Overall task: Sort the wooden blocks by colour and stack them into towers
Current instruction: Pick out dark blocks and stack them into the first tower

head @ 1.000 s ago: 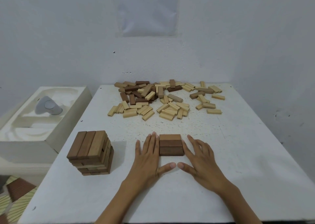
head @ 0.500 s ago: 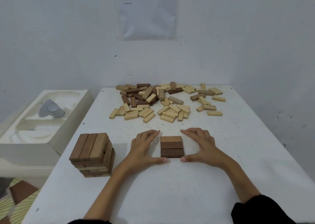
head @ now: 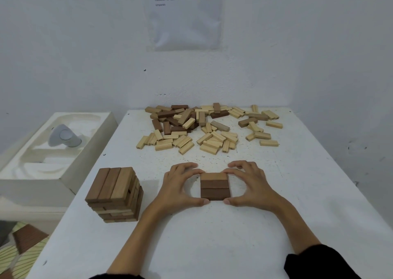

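Three dark brown blocks [head: 214,186] lie side by side as one flat layer on the white table [head: 212,236]. My left hand [head: 180,187] curls around the layer's left side, thumb at the near corner, fingers at the far corner. My right hand [head: 248,185] mirrors it on the right side. Both hands pinch the layer between them. A finished tower of mid-brown blocks [head: 114,194] stands to the left. A loose pile of pale and dark blocks [head: 208,127] lies at the far end of the table.
A white moulded foam tray [head: 53,151] with a grey object in it sits left of the table. A printed sheet [head: 184,15] hangs on the wall behind. The table's right edge runs close to the wall.
My hands went from lying flat beside the three dark blocks to curling around them, fingertips now at the far corners and thumbs at the near corners. The view shifted slightly.
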Demonstrator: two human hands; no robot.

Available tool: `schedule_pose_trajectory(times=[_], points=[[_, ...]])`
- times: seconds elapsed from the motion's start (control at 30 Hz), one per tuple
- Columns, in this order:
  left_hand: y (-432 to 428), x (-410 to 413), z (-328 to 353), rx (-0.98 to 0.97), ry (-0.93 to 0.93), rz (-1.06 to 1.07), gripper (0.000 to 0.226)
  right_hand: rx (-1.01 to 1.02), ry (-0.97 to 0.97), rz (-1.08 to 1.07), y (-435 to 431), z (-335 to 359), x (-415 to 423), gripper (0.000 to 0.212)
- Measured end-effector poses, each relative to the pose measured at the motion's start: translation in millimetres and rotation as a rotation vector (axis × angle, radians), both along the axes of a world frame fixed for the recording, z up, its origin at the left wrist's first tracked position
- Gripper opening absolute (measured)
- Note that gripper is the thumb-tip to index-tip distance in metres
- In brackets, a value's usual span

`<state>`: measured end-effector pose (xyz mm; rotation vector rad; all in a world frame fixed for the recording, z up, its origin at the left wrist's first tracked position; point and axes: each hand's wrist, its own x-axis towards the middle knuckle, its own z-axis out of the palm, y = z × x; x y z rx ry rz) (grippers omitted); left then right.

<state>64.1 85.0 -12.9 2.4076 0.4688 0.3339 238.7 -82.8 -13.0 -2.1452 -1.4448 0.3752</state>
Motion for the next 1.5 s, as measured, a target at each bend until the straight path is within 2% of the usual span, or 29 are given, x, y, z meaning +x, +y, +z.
schedule_pose_trajectory(times=[0.4,0.57,0.77,1.03,1.17,1.23,1.5], points=[[3,-1,-2,-0.044,-0.109,-0.008,0.066,0.079,0.146,0.019,-4,12,-4,0.076],[1,-2,10,-0.102,-0.147,-0.045,0.066,0.095,0.106,0.039,-5,27,-4,0.074],[-5,8,45,0.022,-0.248,-0.101,0.061,0.189,0.059,0.041,-16,61,0,0.063],[4,-21,116,0.211,-0.39,-0.066,0.062,0.343,0.014,0.107,-1,124,-22,0.069],[31,-58,139,0.263,-0.323,-0.043,0.061,0.415,-0.025,0.126,29,134,-55,0.065],[47,-78,142,0.258,-0.259,-0.022,0.062,0.41,-0.035,0.116,48,132,-73,0.073],[91,-148,112,0.095,-0.065,0.047,0.074,0.284,-0.029,0.144,104,95,-133,0.083]])
